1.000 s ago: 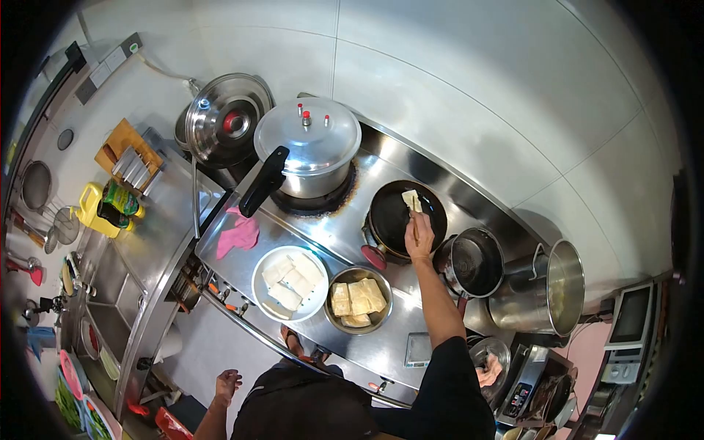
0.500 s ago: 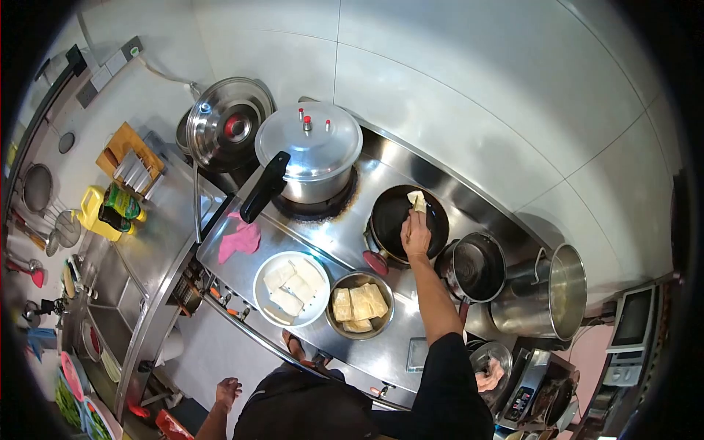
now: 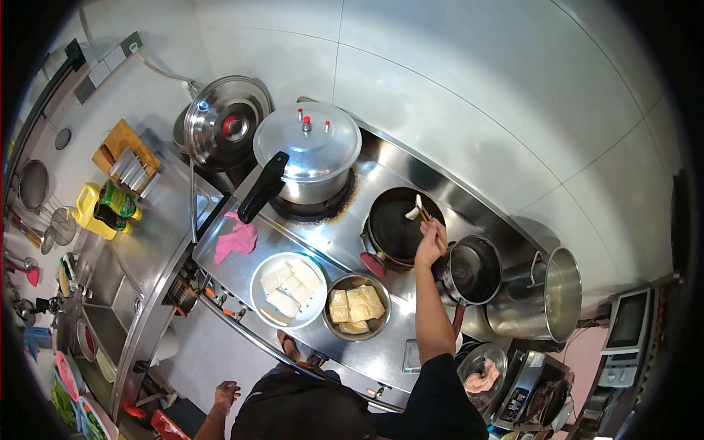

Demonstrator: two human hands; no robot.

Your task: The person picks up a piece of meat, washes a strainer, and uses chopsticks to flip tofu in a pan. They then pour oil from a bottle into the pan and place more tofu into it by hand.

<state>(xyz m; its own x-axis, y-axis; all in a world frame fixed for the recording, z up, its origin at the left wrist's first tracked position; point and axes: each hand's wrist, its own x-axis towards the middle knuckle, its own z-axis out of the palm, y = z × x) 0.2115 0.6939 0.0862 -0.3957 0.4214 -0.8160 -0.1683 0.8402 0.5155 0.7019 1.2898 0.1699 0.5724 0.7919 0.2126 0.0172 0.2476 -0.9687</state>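
My right hand [image 3: 432, 242] is closed on chopsticks [image 3: 425, 214] above the right side of a black frying pan [image 3: 396, 227]. At their tip hangs a small pale piece [image 3: 414, 208]. Down at the lower left, beyond the counter edge, my left hand [image 3: 226, 394] has its fingers loosely curled and apart, with nothing in them. A white bowl [image 3: 257, 293] of white slabs [image 3: 284, 302] stands nearer the counter's front. Beside it a steel bowl [image 3: 334, 283] holds yellowish fried pieces [image 3: 359, 302].
A pressure cooker [image 3: 308, 143] stands behind the bowls, its black handle pointing front-left. Right of the pan are a smaller dark pan [image 3: 477, 269] and a tall steel pot [image 3: 528, 301]. A pink cloth [image 3: 236, 242] lies at left; bottles [image 3: 117, 202] stand farther left.
My right hand has moved right and slightly toward me, and the chopsticks now show. The pale piece looks smaller from this angle. My left hand has hardly moved.
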